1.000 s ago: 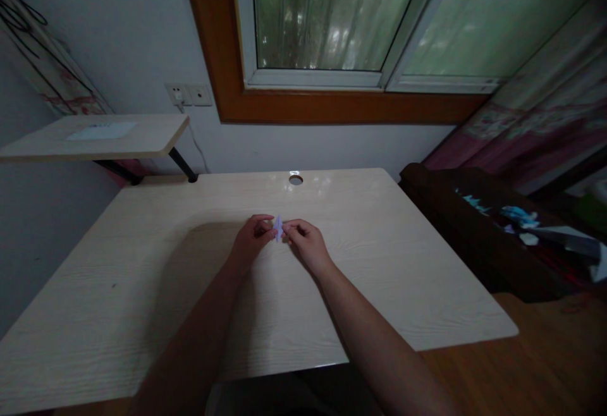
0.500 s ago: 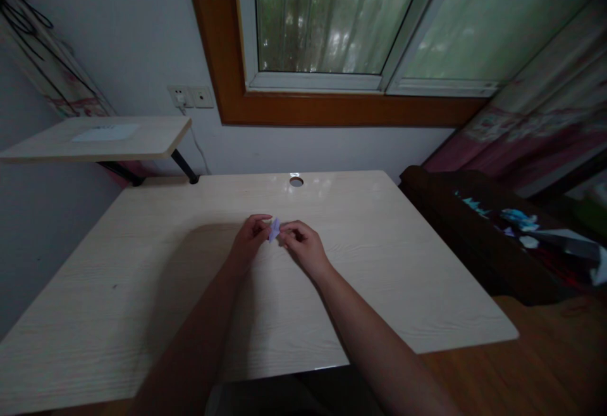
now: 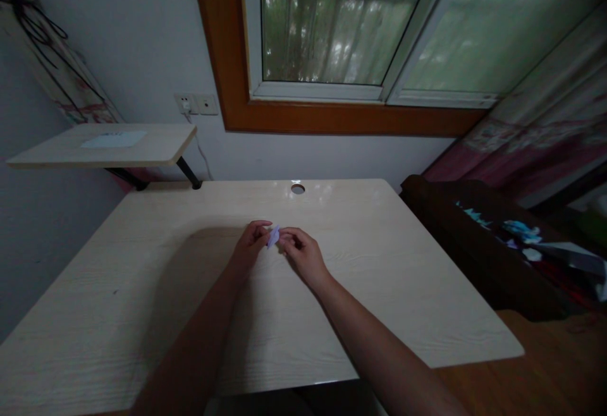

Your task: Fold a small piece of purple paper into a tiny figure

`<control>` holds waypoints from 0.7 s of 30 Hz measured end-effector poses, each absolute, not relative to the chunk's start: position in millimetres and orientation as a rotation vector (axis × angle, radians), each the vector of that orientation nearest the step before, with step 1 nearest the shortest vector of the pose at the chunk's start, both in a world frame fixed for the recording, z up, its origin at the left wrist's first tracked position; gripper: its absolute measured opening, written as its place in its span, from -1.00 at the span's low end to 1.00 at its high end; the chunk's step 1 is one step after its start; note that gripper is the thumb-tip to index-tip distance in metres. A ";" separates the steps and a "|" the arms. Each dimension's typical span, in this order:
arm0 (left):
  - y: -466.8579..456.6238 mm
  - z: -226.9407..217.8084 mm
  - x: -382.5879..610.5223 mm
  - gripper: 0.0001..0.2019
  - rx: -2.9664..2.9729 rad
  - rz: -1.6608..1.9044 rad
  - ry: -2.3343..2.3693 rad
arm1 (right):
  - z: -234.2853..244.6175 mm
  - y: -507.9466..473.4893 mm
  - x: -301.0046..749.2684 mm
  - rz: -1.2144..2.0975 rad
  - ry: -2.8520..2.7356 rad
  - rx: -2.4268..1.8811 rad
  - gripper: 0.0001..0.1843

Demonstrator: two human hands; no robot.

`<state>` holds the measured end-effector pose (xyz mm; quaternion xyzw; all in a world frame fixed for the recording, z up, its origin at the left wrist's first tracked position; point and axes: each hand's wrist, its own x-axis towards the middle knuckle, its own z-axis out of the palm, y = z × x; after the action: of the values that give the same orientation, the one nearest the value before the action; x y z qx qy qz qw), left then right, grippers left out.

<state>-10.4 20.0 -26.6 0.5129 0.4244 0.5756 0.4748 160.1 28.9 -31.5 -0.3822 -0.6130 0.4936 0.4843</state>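
A small piece of folded light-purple paper is held up between both hands, over the middle of the pale wooden desk. On its left side, my left hand pinches it between thumb and fingers. My right hand is closed at the paper's right edge, thumb and fingertips brought together on it. The fingers partly cover the paper, so its full shape is hidden.
A raised shelf with a white sheet stands at the desk's back left. A round cable hole is near the back edge. At the right, a dark brown piece of furniture holds several loose items. A window is behind.
The whole view has shifted slightly, with everything a little lower in the picture. The paper has turned a bit between the fingers; both hands keep hold of it.
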 end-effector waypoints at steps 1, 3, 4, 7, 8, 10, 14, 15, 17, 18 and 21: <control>20.5 -27.7 -9.8 -0.69 1.247 1.434 1.030 | -32.4 28.7 159.6 1.212 -1.491 -0.930 -0.68; 21.8 -30.1 -8.3 -0.70 1.229 1.476 1.054 | -34.3 28.2 158.9 1.217 -1.495 -0.939 -0.70; 22.5 -31.1 -7.5 -0.71 1.211 1.507 1.081 | -35.1 28.0 158.8 1.221 -1.489 -0.940 -0.71; 24.5 -32.2 -6.1 -0.69 1.206 1.543 1.129 | -35.9 27.7 158.9 1.180 -1.466 -0.963 -0.78; 25.2 -31.9 -6.1 -0.69 1.214 1.540 1.147 | -35.3 27.8 159.2 1.174 -1.468 -0.973 -0.81; 27.0 -30.6 -7.3 -0.70 1.242 1.520 1.181 | -33.4 28.5 160.1 1.165 -1.467 -0.984 -0.82; 36.8 -29.6 -11.7 -0.70 1.277 1.451 1.179 | -32.3 36.5 162.9 1.125 -1.500 -0.967 -0.75; 41.2 -30.1 -12.5 -0.69 1.280 1.441 1.163 | -33.3 40.7 163.4 1.134 -1.503 -0.951 -0.71; 52.0 -31.5 -13.0 -0.66 1.268 1.409 1.125 | -36.5 51.8 163.5 1.190 -1.495 -0.898 -0.64; 57.7 -32.2 -12.7 -0.63 1.247 1.412 1.099 | -38.3 58.3 163.0 1.226 -1.480 -0.875 -0.61; 72.0 -33.4 -10.4 -0.58 1.205 1.426 1.075 | -42.4 77.3 159.5 1.302 -1.463 -0.836 -0.59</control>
<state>-10.4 72.0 -33.4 0.4925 0.4394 0.5829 0.4739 159.5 77.3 -42.4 -0.3434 -0.6009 0.5347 0.4849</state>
